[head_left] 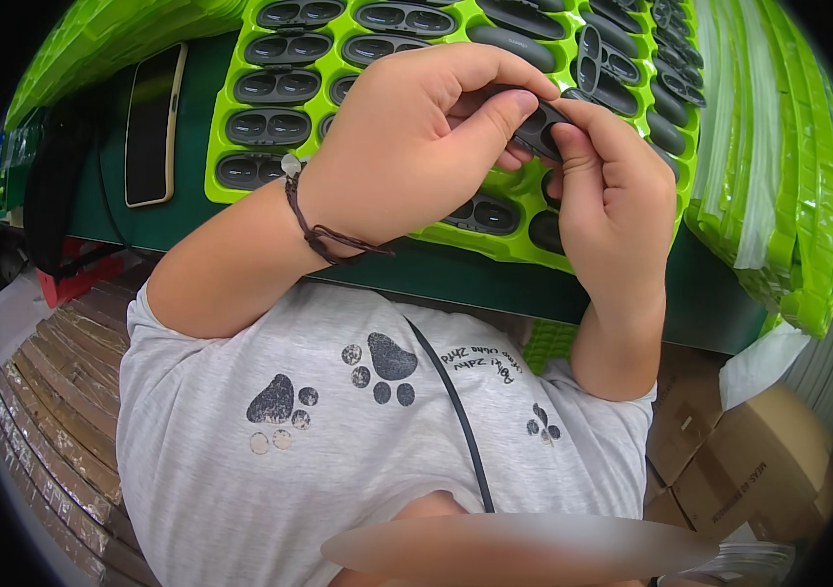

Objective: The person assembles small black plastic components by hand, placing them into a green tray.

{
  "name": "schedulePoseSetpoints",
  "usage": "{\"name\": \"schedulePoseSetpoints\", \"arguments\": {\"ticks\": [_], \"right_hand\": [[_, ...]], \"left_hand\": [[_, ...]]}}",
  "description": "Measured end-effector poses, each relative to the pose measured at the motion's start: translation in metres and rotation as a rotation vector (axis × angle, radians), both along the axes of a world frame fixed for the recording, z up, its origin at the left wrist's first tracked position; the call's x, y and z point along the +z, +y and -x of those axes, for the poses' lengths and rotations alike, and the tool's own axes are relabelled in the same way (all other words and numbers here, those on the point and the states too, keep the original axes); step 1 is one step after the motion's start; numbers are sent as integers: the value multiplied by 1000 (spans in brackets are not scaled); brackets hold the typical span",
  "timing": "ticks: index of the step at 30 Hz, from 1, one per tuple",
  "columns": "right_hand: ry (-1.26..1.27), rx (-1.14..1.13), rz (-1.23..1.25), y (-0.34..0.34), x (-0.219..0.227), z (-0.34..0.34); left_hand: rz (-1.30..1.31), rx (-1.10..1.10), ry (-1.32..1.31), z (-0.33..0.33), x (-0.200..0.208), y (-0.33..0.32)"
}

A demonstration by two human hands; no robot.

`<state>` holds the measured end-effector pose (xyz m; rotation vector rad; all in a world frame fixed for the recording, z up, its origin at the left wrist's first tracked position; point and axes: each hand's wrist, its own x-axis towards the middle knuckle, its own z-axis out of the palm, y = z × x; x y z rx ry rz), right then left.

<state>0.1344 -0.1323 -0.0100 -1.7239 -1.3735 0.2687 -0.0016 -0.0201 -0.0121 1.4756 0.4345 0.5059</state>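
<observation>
Both hands meet above a bright green tray and hold a dark earbud-case part between them. My left hand grips it with thumb and bent fingers, a brown cord bracelet on its wrist. My right hand pinches the part's other end between thumb and index finger. Rows of dark plastic pieces fill the tray: at its left, twin-cavity earbud-case inserts; toward its right, smooth rounded shells. Some tray pockets are hidden under my hands.
A phone lies left of the tray on the dark green table. Stacked green trays stand at the upper left and right. Cardboard boxes sit at the lower right, below the table edge.
</observation>
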Motion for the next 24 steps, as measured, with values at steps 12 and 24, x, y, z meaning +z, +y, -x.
{"name": "schedulePoseSetpoints", "arguments": {"ticks": [12,24], "right_hand": [[-305,-142,-139,3,-4,16],[-206,-286,145,-6,15,-30]], "left_hand": [[-111,70,-50,0,-1,-5],[-1017,-57,254,17,13,12]]}}
